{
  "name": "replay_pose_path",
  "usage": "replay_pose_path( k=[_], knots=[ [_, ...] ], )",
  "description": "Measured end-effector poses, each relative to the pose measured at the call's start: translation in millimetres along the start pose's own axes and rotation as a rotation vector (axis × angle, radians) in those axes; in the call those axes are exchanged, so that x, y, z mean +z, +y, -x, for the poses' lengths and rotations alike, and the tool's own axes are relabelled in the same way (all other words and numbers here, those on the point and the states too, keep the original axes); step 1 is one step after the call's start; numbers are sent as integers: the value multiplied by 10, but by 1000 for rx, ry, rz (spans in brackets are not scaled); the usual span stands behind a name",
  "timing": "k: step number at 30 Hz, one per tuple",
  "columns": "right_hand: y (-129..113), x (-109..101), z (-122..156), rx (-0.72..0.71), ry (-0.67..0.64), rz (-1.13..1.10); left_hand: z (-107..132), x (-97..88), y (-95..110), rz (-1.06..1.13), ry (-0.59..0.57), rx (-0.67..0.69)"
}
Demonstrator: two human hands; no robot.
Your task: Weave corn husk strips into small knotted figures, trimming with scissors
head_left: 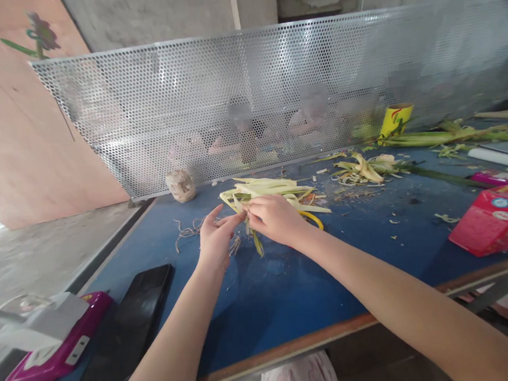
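My left hand [216, 236] and my right hand [277, 217] meet over the blue table [287, 307], fingertips pinched together on a narrow pale-green leaf strip [258, 244]. Its lower end hangs below my fingers; the part in the pinch is mostly hidden. Just behind my hands lies a pile of pale leaf strips [271, 186], perhaps husks. A yellow curved band [314, 219] shows beside my right wrist. Thin brown cord [186, 232] lies loosely curled to the left of my left hand.
A perforated metal screen [182, 101] borders the back, with people behind it. On the left are a black phone [126, 328] and a purple power strip [66, 346]. A wrapped roll [180, 185], yellow can [395, 122], leaf scraps [364, 171] and red packet [493, 221] stand around.
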State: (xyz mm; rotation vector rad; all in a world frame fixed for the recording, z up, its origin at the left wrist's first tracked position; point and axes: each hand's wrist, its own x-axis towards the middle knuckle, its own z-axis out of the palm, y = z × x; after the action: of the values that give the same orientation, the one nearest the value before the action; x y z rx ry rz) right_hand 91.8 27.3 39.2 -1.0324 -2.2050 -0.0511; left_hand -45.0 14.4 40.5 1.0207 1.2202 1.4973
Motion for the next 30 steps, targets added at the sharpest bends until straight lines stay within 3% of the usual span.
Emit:
replay_pose_path(
  k=[6,14,30],
  knots=[
    [57,39,-12,-3,50,-147,0,-7,-6,38,-35,-6],
    [100,47,-30,185,147,-571,23,8,25,92,-39,-64],
    [61,-6,-32,283,99,-785,23,-9,15,140,-57,-55]
  ],
)
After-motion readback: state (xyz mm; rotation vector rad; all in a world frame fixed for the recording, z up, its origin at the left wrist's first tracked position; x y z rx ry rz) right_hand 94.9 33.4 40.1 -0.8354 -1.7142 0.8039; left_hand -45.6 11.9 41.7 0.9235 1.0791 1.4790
